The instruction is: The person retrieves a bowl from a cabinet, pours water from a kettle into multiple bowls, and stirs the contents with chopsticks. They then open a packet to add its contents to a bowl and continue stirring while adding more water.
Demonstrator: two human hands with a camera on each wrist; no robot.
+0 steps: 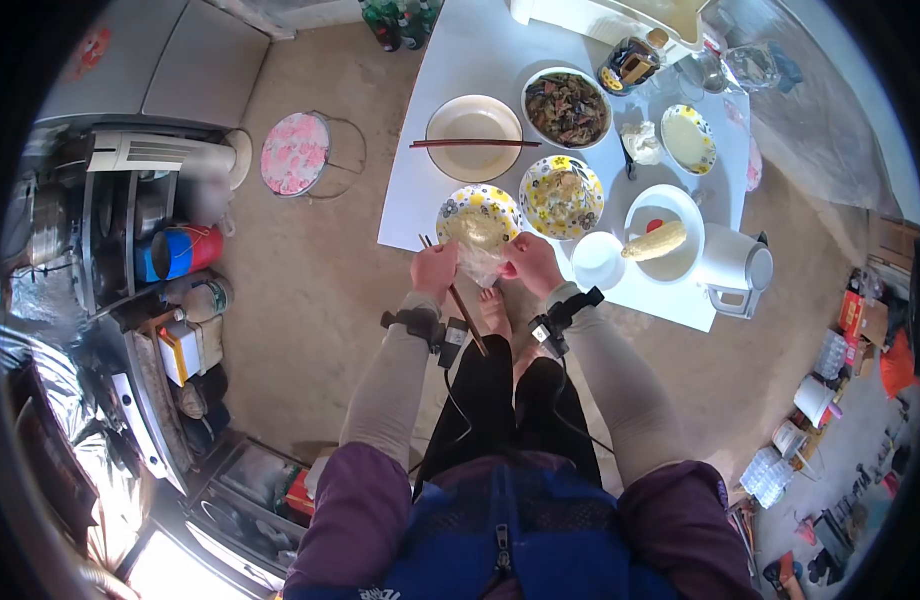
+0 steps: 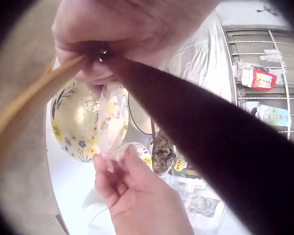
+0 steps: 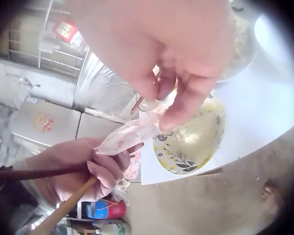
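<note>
My left hand [image 1: 435, 268] grips a pair of wooden chopsticks [image 1: 468, 320], whose long ends point back toward my body. Its fingers also hold one end of a clear plastic bag [image 2: 110, 120]. The bag's other end is pinched between thumb and fingers of my right hand [image 1: 533, 262]. Stretched between both hands, the bag has small reddish specks showing in the left wrist view. Just beyond it, at the table's near edge, stands a flower-patterned bowl [image 1: 507, 203] with pale, wet-looking food in it. The hands partly cover this bowl in both wrist views.
On the white table [image 1: 405, 215] are a wide bowl [image 1: 435, 120] with chopsticks across it, a bowl of dark food [image 1: 568, 108], a second flowered bowl [image 1: 597, 190] and a dark bottle [image 1: 630, 68]. Right stand a corn cob [image 1: 655, 241] over a white bowl and an electric kettle [image 1: 735, 270].
</note>
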